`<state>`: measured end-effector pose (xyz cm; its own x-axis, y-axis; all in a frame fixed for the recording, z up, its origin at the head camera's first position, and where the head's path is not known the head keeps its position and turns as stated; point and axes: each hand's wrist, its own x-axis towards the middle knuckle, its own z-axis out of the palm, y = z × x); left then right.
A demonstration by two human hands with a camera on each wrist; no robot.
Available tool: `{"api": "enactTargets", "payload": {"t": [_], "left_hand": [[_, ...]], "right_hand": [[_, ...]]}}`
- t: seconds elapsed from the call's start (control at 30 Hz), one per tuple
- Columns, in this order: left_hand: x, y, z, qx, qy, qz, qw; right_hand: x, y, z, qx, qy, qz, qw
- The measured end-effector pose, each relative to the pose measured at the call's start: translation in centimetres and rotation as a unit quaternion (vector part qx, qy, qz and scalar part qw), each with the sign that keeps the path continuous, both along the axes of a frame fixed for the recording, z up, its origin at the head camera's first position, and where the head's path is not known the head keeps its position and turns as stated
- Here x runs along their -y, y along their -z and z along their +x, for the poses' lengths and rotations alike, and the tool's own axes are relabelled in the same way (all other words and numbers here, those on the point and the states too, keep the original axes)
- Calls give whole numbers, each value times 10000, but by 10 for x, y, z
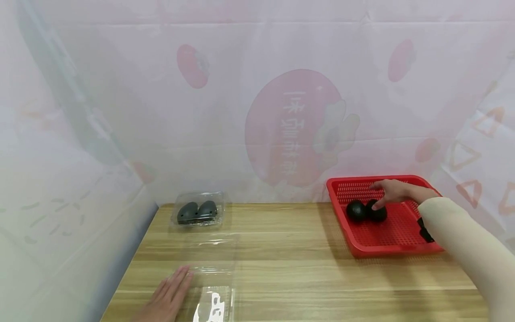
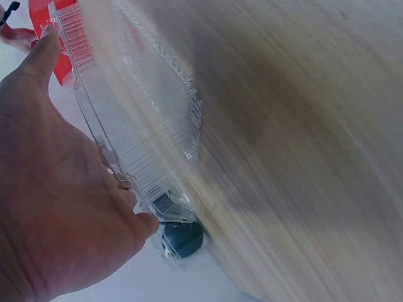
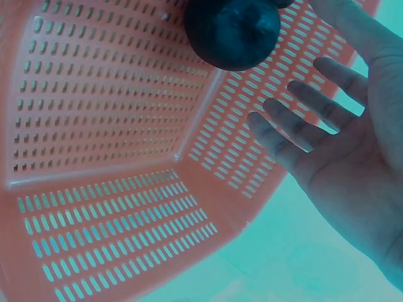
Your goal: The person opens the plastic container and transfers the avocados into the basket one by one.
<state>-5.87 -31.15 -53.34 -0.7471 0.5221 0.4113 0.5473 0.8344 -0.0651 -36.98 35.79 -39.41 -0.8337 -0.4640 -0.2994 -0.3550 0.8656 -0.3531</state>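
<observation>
Red basket (image 1: pixel 396 248) held two dark fruits (image 1: pixel 356 211) | right hand (image 1: pixel 392 191) hung above, fingers spread | left hand (image 1: pixel 166 293), fingers close together, touched open clear box (image 1: pixel 213 270) | closed box (image 1: pixel 220 208) held two dark ovals (image 1: pixel 207 209)

Head view looks forward, downward; closer wrist views share the basket (image 1: pixel 396 248).

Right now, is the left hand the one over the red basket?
No, the right hand is over the red basket, while the left hand is at the edge of the open clear box.
</observation>
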Motion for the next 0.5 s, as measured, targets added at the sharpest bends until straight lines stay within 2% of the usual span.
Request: {"api": "enactTargets", "payload": {"t": [0.17, 0.33, 0.5], "left_hand": [[11, -1, 1, 12, 49, 13, 10000], [21, -1, 4, 184, -79, 65, 9998], [30, -1, 7, 300, -141, 121, 9994]], "right_hand": [[0, -5, -1, -155, -29, -20, 9999], [6, -10, 1, -246, -55, -179, 9995], [15, -14, 3, -576, -285, -342, 9973]]}}
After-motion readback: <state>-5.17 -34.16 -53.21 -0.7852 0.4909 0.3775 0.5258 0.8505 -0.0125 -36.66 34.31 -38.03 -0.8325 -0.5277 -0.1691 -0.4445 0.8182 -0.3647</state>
